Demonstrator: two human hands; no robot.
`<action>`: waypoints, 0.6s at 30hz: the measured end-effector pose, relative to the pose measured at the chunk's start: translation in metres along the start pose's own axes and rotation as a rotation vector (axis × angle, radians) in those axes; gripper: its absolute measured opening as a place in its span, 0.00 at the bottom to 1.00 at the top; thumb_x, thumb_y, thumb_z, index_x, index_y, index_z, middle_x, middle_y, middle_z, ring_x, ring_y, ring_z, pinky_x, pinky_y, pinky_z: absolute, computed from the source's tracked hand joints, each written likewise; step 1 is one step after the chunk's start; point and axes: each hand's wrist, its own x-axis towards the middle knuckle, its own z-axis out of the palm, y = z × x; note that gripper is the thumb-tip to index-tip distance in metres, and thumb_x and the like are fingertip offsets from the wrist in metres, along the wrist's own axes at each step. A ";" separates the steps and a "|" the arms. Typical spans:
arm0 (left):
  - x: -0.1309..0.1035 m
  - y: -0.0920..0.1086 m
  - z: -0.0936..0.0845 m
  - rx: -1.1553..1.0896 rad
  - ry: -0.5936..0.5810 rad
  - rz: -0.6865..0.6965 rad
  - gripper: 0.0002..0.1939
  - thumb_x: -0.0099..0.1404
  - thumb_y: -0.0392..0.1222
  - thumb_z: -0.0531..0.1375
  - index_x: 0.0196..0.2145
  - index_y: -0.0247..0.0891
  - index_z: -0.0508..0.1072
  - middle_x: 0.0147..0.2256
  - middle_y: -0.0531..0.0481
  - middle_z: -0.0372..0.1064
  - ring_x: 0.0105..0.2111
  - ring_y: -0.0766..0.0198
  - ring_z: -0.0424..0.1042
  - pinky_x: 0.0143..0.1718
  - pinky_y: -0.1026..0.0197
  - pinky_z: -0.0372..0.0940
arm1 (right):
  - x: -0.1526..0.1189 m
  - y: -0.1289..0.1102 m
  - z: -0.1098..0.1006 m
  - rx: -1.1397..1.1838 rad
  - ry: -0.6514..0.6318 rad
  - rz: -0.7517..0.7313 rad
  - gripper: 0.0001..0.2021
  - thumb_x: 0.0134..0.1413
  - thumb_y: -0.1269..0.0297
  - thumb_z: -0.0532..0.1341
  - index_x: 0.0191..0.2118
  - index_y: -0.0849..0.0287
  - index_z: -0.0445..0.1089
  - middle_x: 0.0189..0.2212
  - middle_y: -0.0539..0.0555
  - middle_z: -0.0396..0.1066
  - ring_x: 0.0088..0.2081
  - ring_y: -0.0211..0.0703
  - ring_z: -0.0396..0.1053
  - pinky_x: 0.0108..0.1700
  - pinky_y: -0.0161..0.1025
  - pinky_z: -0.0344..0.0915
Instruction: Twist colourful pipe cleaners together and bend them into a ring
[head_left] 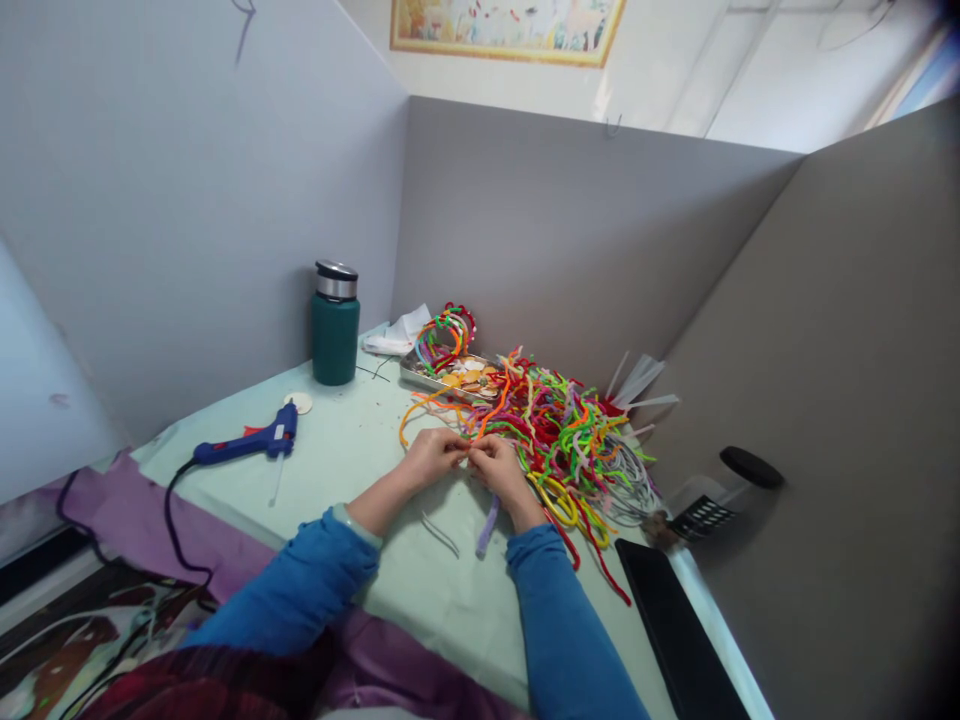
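My left hand (439, 452) and my right hand (496, 465) meet over the middle of the table, fingertips pinched close together. Between them runs a thin orange pipe cleaner (484, 426), whose far end rises toward the heap behind; the part inside the fingers is mostly hidden. Just beyond and to the right of my hands spreads a big tangle of coloured pipe cleaners (559, 415). A short purple fuzzy piece (488, 528) lies below my right hand. Near my left wrist is a thin grey strand (441, 534).
A blue glue gun (255, 440) with a black cord lies at left, near a green bottle (335, 335). Behind my hands, a metal tray (421, 378) holds discs and looped pipe cleaners. At right are a black flat object (675, 630) and a clear container (701, 505). Grey partitions enclose the table.
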 end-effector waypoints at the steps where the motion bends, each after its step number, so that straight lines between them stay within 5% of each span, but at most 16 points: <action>1: 0.000 0.000 0.000 0.026 0.005 0.018 0.09 0.55 0.35 0.59 0.32 0.37 0.78 0.29 0.49 0.73 0.29 0.67 0.68 0.32 0.67 0.59 | 0.000 0.000 0.000 0.004 0.007 0.009 0.06 0.39 0.65 0.60 0.27 0.59 0.65 0.16 0.45 0.66 0.14 0.31 0.54 0.17 0.30 0.48; 12: 0.004 -0.007 0.003 -0.120 0.154 -0.020 0.09 0.56 0.41 0.59 0.29 0.34 0.77 0.25 0.49 0.72 0.25 0.67 0.66 0.29 0.66 0.58 | -0.007 -0.024 0.001 0.249 -0.026 0.013 0.10 0.45 0.57 0.61 0.29 0.58 0.62 0.20 0.47 0.70 0.13 0.31 0.57 0.14 0.29 0.50; 18: 0.007 -0.001 -0.004 -0.420 0.256 -0.121 0.12 0.53 0.45 0.61 0.29 0.33 0.75 0.21 0.52 0.68 0.20 0.70 0.63 0.24 0.67 0.57 | -0.005 -0.027 -0.006 0.394 -0.093 0.243 0.17 0.49 0.50 0.57 0.25 0.62 0.66 0.19 0.54 0.70 0.15 0.34 0.62 0.15 0.31 0.56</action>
